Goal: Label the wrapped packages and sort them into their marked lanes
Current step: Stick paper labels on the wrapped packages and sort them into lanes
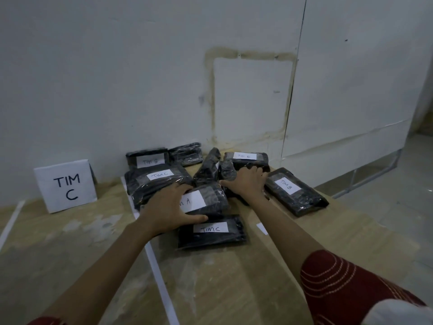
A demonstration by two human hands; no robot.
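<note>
Pile of wrapped packages [159,181] at back edge of counter [210,277], against wall [140,78]. Left hand [168,205] grips package marked A [210,200], thumb on its near edge. Right hand [247,184] curls over unlabelled package [227,171]. TIM C sign [66,186] stands back left.

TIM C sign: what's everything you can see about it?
The sign is white paper, seemingly folded, with a flap behind. Black handwritten letters read TIM, then C below. It stands upright on the brown surface by the wall, left of a white tape line and the packages. Nothing else touches it.
</note>
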